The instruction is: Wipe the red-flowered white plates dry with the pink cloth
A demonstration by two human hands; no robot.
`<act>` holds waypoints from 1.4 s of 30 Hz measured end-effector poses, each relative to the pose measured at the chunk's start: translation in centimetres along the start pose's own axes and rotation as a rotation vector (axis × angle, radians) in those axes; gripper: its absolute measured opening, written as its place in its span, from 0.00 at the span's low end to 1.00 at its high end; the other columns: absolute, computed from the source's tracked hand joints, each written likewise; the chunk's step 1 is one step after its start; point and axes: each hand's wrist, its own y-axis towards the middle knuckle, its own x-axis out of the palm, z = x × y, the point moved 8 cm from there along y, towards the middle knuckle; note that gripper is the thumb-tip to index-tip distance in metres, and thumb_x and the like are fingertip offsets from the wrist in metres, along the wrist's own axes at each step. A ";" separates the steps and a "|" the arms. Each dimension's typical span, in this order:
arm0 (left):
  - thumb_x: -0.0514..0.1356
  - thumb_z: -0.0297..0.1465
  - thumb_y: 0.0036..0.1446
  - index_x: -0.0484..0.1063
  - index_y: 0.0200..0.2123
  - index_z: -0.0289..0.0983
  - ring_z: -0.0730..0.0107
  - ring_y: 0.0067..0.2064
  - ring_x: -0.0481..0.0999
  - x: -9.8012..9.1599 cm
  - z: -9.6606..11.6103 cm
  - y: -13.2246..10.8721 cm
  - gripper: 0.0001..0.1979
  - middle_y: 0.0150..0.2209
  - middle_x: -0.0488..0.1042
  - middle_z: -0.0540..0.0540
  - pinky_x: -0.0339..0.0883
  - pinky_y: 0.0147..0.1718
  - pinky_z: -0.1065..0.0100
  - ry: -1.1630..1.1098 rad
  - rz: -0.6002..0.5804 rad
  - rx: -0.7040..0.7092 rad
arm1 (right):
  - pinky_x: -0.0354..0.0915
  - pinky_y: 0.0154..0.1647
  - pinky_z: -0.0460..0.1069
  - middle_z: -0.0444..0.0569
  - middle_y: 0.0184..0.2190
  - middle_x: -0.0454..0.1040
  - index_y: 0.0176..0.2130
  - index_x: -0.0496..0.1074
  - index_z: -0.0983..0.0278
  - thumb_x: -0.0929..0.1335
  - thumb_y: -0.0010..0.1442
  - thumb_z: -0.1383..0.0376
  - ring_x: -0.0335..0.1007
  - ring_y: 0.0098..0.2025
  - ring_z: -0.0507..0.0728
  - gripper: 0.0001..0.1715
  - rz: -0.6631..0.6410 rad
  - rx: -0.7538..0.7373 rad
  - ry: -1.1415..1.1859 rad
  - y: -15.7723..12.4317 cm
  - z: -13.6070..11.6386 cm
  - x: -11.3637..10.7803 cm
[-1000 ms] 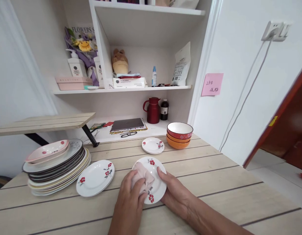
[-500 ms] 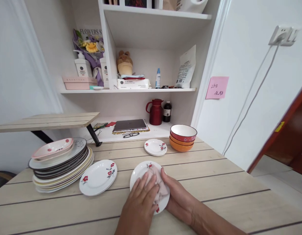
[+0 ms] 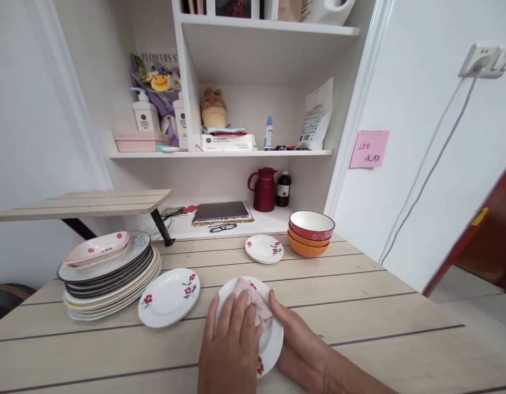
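Note:
A small white plate point(image 3: 271, 346) with red flowers is tilted up off the table in front of me. My right hand point(image 3: 304, 345) grips its right rim, thumb on top and the other fingers hidden underneath. A crumpled pale pink cloth point(image 3: 258, 304) lies on the plate's face. Over it, my left hand point(image 3: 230, 342) presses with its fingers, keeping the cloth against the plate. To the left rests a flowered plate point(image 3: 167, 301), apparently on another one. Further back are small flowered plates point(image 3: 263, 249), stacked.
At the left stands a tall stack of plates point(image 3: 109, 279), topped by a pink-spotted dish point(image 3: 97, 245), near a wooden riser point(image 3: 88, 202). Stacked bowls point(image 3: 311, 235) sit back right. Behind the wooden table point(image 3: 372, 306) are a laptop point(image 3: 221, 210), glasses point(image 3: 223, 227) and a red jug point(image 3: 264, 189).
My left hand has slid the cloth up and left across the plate, and its fingers now point more away from me. The right hand keeps its grip on the rim. The view has shifted slightly.

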 end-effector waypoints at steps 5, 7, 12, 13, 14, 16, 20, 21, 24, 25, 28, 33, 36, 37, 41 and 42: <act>0.50 0.29 0.64 0.74 0.39 0.34 0.61 0.47 0.76 0.5 0.6 -0.9 0.12 0.45 0.79 0.41 0.71 0.44 0.62 -0.012 0.069 0.137 | 0.66 0.41 0.50 0.62 0.47 0.77 0.54 0.69 0.73 0.60 0.62 0.45 0.74 0.45 0.60 0.38 -0.015 0.025 0.011 0.1 -0.6 -0.3; 0.50 0.28 0.64 0.74 0.41 0.34 0.62 0.49 0.76 0.8 1.1 -1.2 0.13 0.45 0.79 0.42 0.72 0.44 0.65 -0.051 0.089 0.209 | 0.66 0.43 0.51 0.62 0.46 0.77 0.53 0.70 0.73 0.60 0.62 0.45 0.74 0.46 0.61 0.38 0.015 0.007 -0.019 0.0 -1.2 -0.6; 0.48 0.23 0.60 0.71 0.49 0.36 0.63 0.57 0.70 1.4 1.4 -0.9 0.18 0.54 0.74 0.45 0.68 0.50 0.61 -0.044 0.035 0.243 | 0.63 0.51 0.54 0.61 0.46 0.77 0.53 0.71 0.71 0.63 0.62 0.48 0.74 0.47 0.62 0.33 0.031 -0.003 -0.106 -0.3 -1.0 -0.2; 0.49 0.22 0.59 0.69 0.51 0.36 0.63 0.58 0.69 1.4 1.3 -0.7 0.20 0.56 0.72 0.45 0.66 0.52 0.59 -0.007 0.009 0.235 | 0.63 0.51 0.54 0.60 0.45 0.78 0.52 0.71 0.70 0.63 0.62 0.48 0.74 0.47 0.61 0.32 0.034 0.009 -0.115 -0.3 -0.6 -0.1; 0.49 0.20 0.57 0.69 0.53 0.35 0.62 0.58 0.68 1.4 1.0 -0.5 0.21 0.57 0.71 0.45 0.64 0.54 0.58 0.036 -0.015 0.218 | 0.63 0.51 0.53 0.59 0.45 0.78 0.52 0.72 0.69 0.64 0.62 0.48 0.74 0.47 0.61 0.31 0.034 0.022 -0.118 -0.2 -0.3 0.0; 0.49 0.19 0.55 0.68 0.53 0.34 0.60 0.58 0.69 1.1 0.4 0.0 0.23 0.57 0.71 0.43 0.60 0.56 0.53 0.122 -0.049 0.167 | 0.62 0.52 0.53 0.58 0.44 0.79 0.51 0.73 0.68 0.64 0.61 0.48 0.75 0.45 0.60 0.31 0.013 0.045 -0.106 -0.1 0.3 0.3; 0.50 0.23 0.59 0.70 0.50 0.32 0.56 0.55 0.72 0.6 -0.5 0.3 0.17 0.54 0.73 0.39 0.57 0.55 0.49 0.225 -0.039 0.127 | 0.60 0.54 0.51 0.57 0.48 0.77 0.53 0.72 0.68 0.63 0.62 0.47 0.73 0.47 0.59 0.32 -0.062 0.050 -0.051 0.2 0.4 0.8; 0.50 0.25 0.60 0.71 0.48 0.32 0.56 0.53 0.73 0.6 -0.5 0.1 0.16 0.53 0.74 0.38 0.58 0.53 0.49 0.230 -0.019 0.142 | 0.60 0.54 0.51 0.57 0.48 0.77 0.53 0.72 0.68 0.62 0.62 0.46 0.73 0.48 0.59 0.33 -0.065 0.039 -0.045 0.2 0.1 0.7; 0.50 0.28 0.62 0.72 0.44 0.32 0.57 0.50 0.76 1.2 -0.3 -0.9 0.13 0.48 0.78 0.39 0.63 0.50 0.53 0.196 0.048 0.184 | 0.63 0.50 0.53 0.59 0.48 0.77 0.53 0.71 0.68 0.61 0.60 0.43 0.72 0.48 0.61 0.37 -0.050 0.020 -0.069 0.3 -0.8 0.2; 0.50 0.29 0.63 0.72 0.43 0.33 0.59 0.49 0.76 1.5 -0.3 -1.3 0.13 0.47 0.78 0.40 0.65 0.49 0.56 0.172 0.065 0.183 | 0.63 0.49 0.53 0.59 0.48 0.77 0.54 0.71 0.68 0.60 0.60 0.42 0.72 0.48 0.62 0.38 -0.045 0.011 -0.080 0.3 -1.1 0.1; 0.49 0.30 0.64 0.71 0.46 0.34 0.62 0.51 0.76 2.6 0.1 -2.2 0.14 0.47 0.78 0.41 0.69 0.47 0.62 0.027 0.086 0.191 | 0.64 0.48 0.54 0.58 0.48 0.77 0.53 0.71 0.67 0.60 0.60 0.41 0.72 0.48 0.62 0.38 -0.029 -0.017 -0.104 0.1 -1.9 -0.3; 0.48 0.24 0.60 0.65 0.55 0.34 0.61 0.57 0.70 2.8 0.7 -1.6 0.21 0.55 0.73 0.42 0.73 0.46 0.62 -0.078 -0.015 0.209 | 0.61 0.53 0.54 0.60 0.48 0.76 0.52 0.72 0.68 0.63 0.59 0.43 0.71 0.50 0.62 0.36 -0.033 0.020 -0.135 -0.3 -0.9 0.2; 0.48 0.22 0.57 0.65 0.56 0.33 0.59 0.56 0.72 2.0 0.4 -0.5 0.23 0.57 0.70 0.42 0.75 0.43 0.59 0.060 -0.098 0.220 | 0.58 0.56 0.52 0.59 0.49 0.76 0.53 0.71 0.69 0.63 0.61 0.47 0.70 0.52 0.60 0.33 -0.074 0.063 -0.097 -0.3 0.3 0.8; 0.48 0.23 0.58 0.66 0.55 0.32 0.57 0.56 0.72 1.8 0.1 -0.3 0.22 0.57 0.70 0.41 0.74 0.44 0.57 0.105 -0.109 0.196 | 0.57 0.58 0.52 0.59 0.49 0.76 0.54 0.71 0.69 0.62 0.62 0.47 0.70 0.53 0.60 0.33 -0.090 0.072 -0.079 -0.2 0.5 1.0; 0.49 0.27 0.61 0.69 0.51 0.31 0.57 0.55 0.73 1.4 -0.5 -0.3 0.18 0.55 0.73 0.38 0.74 0.45 0.56 0.202 -0.065 0.151 | 0.57 0.58 0.53 0.58 0.52 0.74 0.57 0.69 0.69 0.59 0.63 0.46 0.69 0.53 0.60 0.35 -0.131 0.050 -0.020 0.2 0.1 1.0; 0.48 0.28 0.62 0.70 0.49 0.31 0.58 0.54 0.74 1.4 -0.4 -0.5 0.17 0.53 0.74 0.38 0.73 0.45 0.57 0.198 -0.035 0.148 | 0.57 0.58 0.53 0.58 0.52 0.74 0.56 0.69 0.69 0.59 0.63 0.45 0.69 0.54 0.61 0.36 -0.129 0.039 -0.011 0.3 -0.2 1.0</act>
